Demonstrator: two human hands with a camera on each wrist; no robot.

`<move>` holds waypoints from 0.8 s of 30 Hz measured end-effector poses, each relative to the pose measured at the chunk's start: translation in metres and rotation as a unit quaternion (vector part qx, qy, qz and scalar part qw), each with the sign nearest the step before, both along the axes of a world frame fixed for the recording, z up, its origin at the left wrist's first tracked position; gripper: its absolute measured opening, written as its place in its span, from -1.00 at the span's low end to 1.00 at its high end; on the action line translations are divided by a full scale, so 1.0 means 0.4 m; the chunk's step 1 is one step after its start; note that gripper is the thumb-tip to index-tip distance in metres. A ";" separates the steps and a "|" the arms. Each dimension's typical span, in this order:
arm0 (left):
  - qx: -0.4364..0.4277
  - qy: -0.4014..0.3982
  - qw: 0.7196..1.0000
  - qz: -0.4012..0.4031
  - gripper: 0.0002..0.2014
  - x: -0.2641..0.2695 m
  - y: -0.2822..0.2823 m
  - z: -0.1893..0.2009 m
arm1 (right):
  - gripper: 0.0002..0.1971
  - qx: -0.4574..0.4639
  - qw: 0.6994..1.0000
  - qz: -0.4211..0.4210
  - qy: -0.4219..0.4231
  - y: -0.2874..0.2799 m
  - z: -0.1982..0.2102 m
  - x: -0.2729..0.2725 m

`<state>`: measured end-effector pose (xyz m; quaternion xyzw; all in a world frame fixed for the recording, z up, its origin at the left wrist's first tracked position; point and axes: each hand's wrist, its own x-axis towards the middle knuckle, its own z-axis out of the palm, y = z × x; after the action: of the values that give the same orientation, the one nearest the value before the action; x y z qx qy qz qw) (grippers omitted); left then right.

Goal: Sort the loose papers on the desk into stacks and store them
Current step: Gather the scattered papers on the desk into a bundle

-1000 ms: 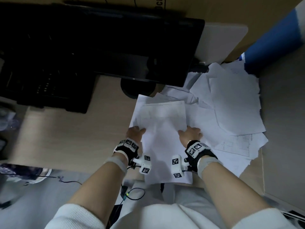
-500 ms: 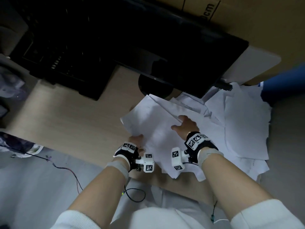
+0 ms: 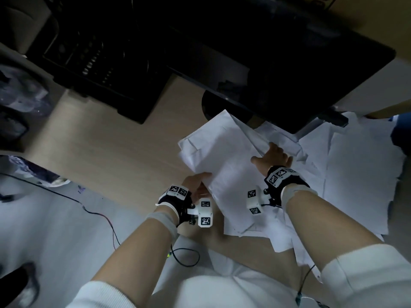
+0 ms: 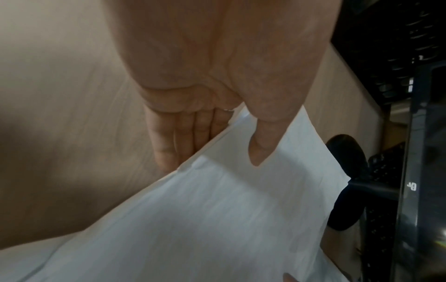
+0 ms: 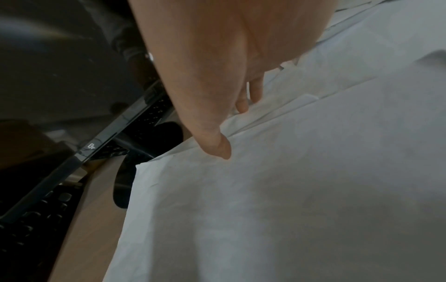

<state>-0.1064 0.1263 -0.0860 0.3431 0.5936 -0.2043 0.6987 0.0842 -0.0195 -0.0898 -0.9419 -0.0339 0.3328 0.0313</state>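
Observation:
A stack of white papers (image 3: 224, 165) lies slanted on the wooden desk (image 3: 100, 156), in front of the monitor. My left hand (image 3: 198, 183) pinches its near left edge; in the left wrist view the thumb (image 4: 255, 150) lies on top of the stack (image 4: 217, 219) and the fingers (image 4: 173, 141) go underneath. My right hand (image 3: 273, 156) grips the far right edge; the right wrist view shows its thumb (image 5: 220, 147) pressing on the top sheet (image 5: 277, 200) and the fingers (image 5: 243, 103) tucked under it. More loose sheets (image 3: 360, 178) spread out to the right, some crumpled.
A black monitor (image 3: 266, 63) hangs over the back of the desk, its round base (image 3: 211, 103) just beyond the stack. A black keyboard (image 3: 95, 63) sits at the back left. Cables (image 3: 100, 216) trail below the front edge. A blue object (image 3: 400, 132) is at the right.
The stack has turned slantwise and slid a little left. My left hand drew back to the near left edge and my right hand reached to the far edge. The camera tilted left.

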 end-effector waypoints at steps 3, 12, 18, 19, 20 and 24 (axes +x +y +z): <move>0.004 -0.026 1.000 0.008 -0.92 0.021 -0.008 -0.005 | -0.14 -0.028 1.000 0.001 -0.011 -0.004 -0.004 -0.005; 0.068 -0.069 0.995 0.026 -0.65 0.055 -0.022 -0.019 | -0.24 -0.029 0.999 0.014 0.039 -0.072 0.027 0.053; 0.198 -0.008 0.979 -0.041 -0.65 0.074 0.017 0.004 | -0.38 0.013 0.994 0.011 0.106 -0.095 0.025 -0.023; 0.214 0.012 0.975 -0.057 -0.70 0.069 0.032 0.003 | -0.41 0.031 0.993 -0.003 0.113 -0.097 0.025 -0.031; 0.224 0.039 0.971 -0.072 -0.69 0.061 0.051 -0.004 | -0.43 0.053 0.991 -0.026 0.120 -0.093 0.025 -0.037; 0.257 0.082 0.954 -0.130 -0.69 0.026 0.116 -0.013 | -0.19 0.078 0.994 -0.054 0.056 -0.062 0.016 -0.080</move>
<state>-0.0959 0.1728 -0.0914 0.5672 0.6316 -0.1615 0.5032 0.0523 -0.0443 -0.0834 -0.9168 -0.0070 0.3794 0.1244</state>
